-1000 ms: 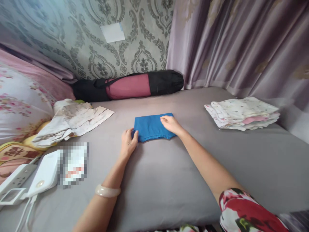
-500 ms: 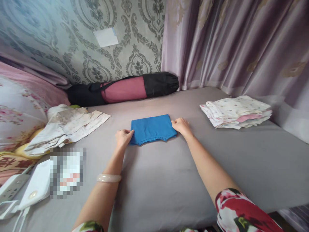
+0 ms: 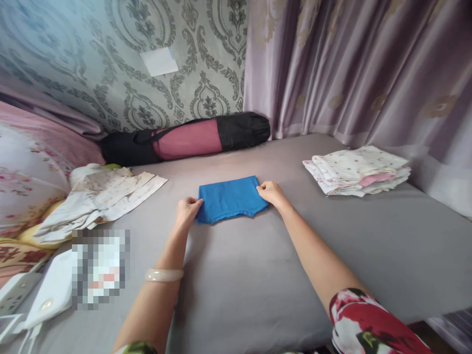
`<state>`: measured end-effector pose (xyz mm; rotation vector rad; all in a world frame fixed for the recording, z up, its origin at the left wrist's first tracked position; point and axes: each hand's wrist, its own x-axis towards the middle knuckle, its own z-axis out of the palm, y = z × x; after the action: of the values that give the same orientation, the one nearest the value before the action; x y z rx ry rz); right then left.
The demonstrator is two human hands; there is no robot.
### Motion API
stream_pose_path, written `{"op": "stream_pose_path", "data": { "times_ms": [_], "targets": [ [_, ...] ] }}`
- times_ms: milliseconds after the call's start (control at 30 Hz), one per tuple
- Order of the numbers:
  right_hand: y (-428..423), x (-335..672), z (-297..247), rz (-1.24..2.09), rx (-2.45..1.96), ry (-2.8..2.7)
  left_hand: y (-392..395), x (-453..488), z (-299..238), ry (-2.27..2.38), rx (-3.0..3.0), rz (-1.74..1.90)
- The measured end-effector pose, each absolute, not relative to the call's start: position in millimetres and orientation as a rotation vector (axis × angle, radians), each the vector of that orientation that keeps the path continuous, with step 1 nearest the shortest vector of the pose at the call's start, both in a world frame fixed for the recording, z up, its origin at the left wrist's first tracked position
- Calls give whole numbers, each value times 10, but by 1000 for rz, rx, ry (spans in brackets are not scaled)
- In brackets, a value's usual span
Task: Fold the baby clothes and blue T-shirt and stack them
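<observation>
A folded blue cloth garment (image 3: 230, 199) lies on the grey bed sheet (image 3: 236, 275) in the middle of the head view, with a curved cut along its near edge. My left hand (image 3: 188, 210) is closed on its left edge, thumb and fingers pinching the fabric. At the opposite side, my right hand (image 3: 271, 191) pinches the right edge. A pale bangle (image 3: 164, 275) circles my left forearm.
At right sits a stack of folded white printed cloths (image 3: 357, 172). Rumpled pale cloths (image 3: 106, 196) lie at left, near a white power bank (image 3: 55, 287) and a power strip (image 3: 16, 292). A long black and pink bag (image 3: 188, 137) rests against the wall.
Both hands still grip the blue garment's sides. My right hand has shifted slightly inward and up along the right edge; the view has tilted a little.
</observation>
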<state>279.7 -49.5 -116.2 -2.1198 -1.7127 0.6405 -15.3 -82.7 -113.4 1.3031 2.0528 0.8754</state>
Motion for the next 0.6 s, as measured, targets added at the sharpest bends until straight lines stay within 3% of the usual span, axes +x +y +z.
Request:
{"op": "stream_pose_path", "data": {
  "times_ms": [600],
  "targets": [
    [-494, 2792, -969, 1015, -1882, -1364, -677, -188, -778, 1829, 1131, 736]
  ]
}}
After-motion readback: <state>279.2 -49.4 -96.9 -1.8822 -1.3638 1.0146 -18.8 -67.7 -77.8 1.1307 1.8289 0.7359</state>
